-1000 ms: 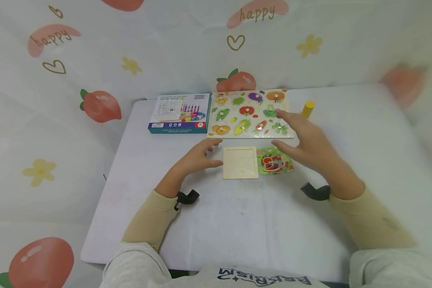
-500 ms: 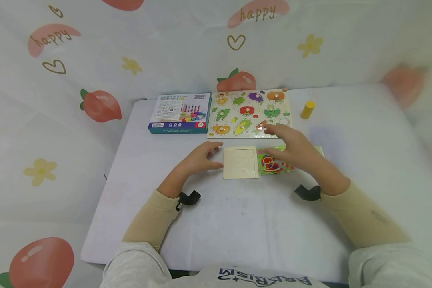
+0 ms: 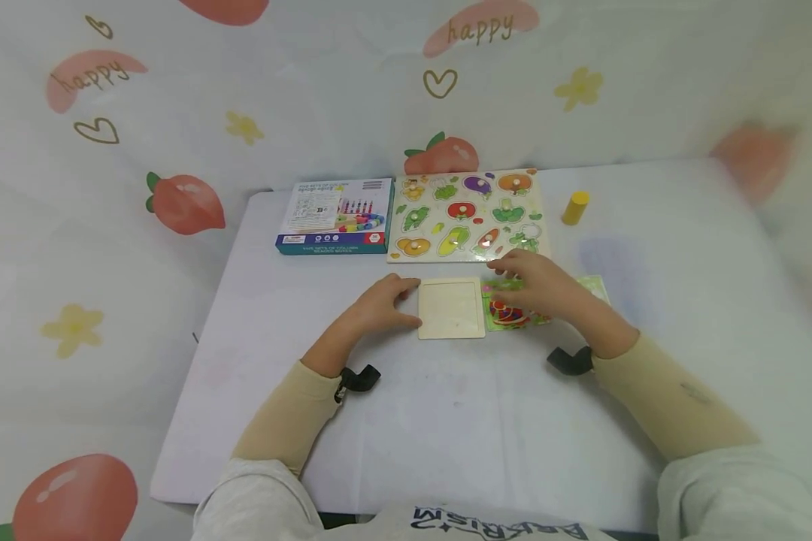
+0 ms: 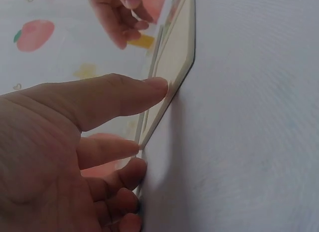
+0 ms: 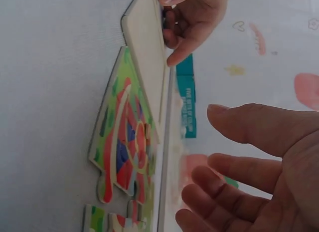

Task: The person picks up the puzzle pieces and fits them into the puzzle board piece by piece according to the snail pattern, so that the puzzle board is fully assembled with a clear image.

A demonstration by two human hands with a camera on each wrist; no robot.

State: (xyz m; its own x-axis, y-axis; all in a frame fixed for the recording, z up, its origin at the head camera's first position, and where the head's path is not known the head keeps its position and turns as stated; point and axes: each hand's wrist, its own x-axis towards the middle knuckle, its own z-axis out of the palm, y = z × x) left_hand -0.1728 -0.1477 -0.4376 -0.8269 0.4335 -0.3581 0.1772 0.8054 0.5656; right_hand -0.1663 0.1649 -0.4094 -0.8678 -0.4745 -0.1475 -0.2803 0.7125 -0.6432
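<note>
A square, shallow wooden puzzle tray (image 3: 449,309) lies in the middle of the table, its recess bare. At its left side is my left hand (image 3: 379,304), thumb and index finger spread to the tray's edge; in the left wrist view the thumb tip overlaps the rim. Colourful jigsaw pieces (image 5: 117,122), partly joined into a green, red and blue picture, lie against the tray's right side. My right hand (image 3: 541,285) hovers over these pieces with thumb and fingers parted and nothing between them. It hides part of the pieces in the head view.
Behind the tray lies a vegetable peg board (image 3: 422,229), with a boxed bead toy (image 3: 334,218) to its left. A yellow cylinder (image 3: 575,209) stands at the back right. A patterned cloth (image 3: 338,98) hangs behind the white table (image 3: 446,421).
My right hand has moved left and nearer to me, from beside the peg board to over the jigsaw pieces. My left hand has shifted slightly against the tray's edge.
</note>
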